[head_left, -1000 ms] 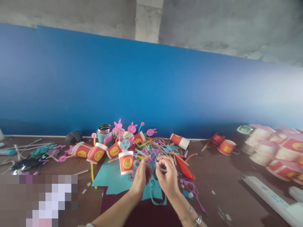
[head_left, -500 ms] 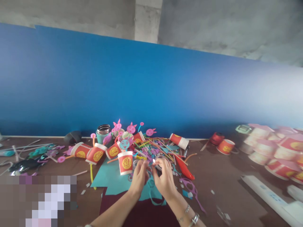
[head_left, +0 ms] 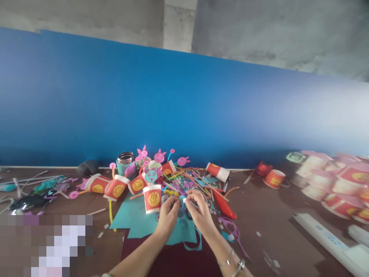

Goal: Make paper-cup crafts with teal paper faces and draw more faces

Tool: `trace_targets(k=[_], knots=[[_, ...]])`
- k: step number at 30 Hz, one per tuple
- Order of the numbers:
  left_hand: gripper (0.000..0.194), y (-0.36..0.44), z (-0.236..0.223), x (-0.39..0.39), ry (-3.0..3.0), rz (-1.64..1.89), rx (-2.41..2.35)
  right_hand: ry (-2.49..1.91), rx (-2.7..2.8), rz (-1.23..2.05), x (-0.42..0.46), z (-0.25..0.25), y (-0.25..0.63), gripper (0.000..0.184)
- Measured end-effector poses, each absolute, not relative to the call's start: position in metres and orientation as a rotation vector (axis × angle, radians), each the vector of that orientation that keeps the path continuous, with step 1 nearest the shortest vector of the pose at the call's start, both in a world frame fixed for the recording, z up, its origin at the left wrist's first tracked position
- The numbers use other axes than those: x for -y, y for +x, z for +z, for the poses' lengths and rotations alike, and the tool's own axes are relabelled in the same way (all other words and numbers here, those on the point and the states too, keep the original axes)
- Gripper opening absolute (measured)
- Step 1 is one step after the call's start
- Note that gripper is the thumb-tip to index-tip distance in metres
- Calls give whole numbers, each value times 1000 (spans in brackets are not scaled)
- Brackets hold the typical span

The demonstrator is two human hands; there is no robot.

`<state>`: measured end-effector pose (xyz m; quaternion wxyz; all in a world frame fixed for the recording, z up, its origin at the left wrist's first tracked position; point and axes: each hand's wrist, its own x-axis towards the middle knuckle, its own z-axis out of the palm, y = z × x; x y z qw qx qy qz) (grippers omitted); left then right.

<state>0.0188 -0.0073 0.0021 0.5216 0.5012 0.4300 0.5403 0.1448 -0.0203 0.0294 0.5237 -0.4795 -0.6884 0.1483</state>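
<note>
My right hand (head_left: pixel 199 209) has its thumb and fingertips closed on a small white piece (head_left: pixel 185 200), with a bit of blue showing beside it. My left hand (head_left: pixel 168 214) faces it a short gap away, fingers curled and pressed together; what they pinch, if anything, is hidden. Below both hands lies turquoise paper (head_left: pixel 132 215) with a cut strip (head_left: pixel 191 246) curling off it. Left of my left hand stands a red-and-white paper cup (head_left: pixel 152 199), a blue cat-face cutout (head_left: pixel 151 176) just above its rim.
Several red paper cups (head_left: pixel 117 187) lean at left, near a turquoise flask (head_left: pixel 125 163). Behind my hands are heaped straws and paper scraps. At right lie red-handled scissors (head_left: pixel 225 204), a purple offcut (head_left: pixel 235 232), a power strip (head_left: pixel 323 234) and piled cups (head_left: pixel 343 184).
My hands have drawn slightly apart. The white piece in my right fingers has shifted a little left and down, and a blue bit now shows beside it.
</note>
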Motion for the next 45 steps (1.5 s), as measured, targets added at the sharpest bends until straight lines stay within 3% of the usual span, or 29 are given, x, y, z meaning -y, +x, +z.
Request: trace_targets(k=[16,20,24,30,35,45], knots=[[22,17,4,10,1654,1356,-1109,-1260,1726,152,15,23,151,8],[23,17,4,10,1634,1334,-1091,-1286,1674,385,13,21,152,12],[23,19,2,11,1572,1280,-1006,-1237,1762,580,12,23,151,29],[26,21,-2,12,1412,1215,-894,-1195,1790,567,13,27,147,31],[31,20,-1,11,1372,1227,-917,-1215,1668,825,13,24,150,33],[32,20,-2,10,1278,1235,-891,-1170,1632,891,12,24,148,32]])
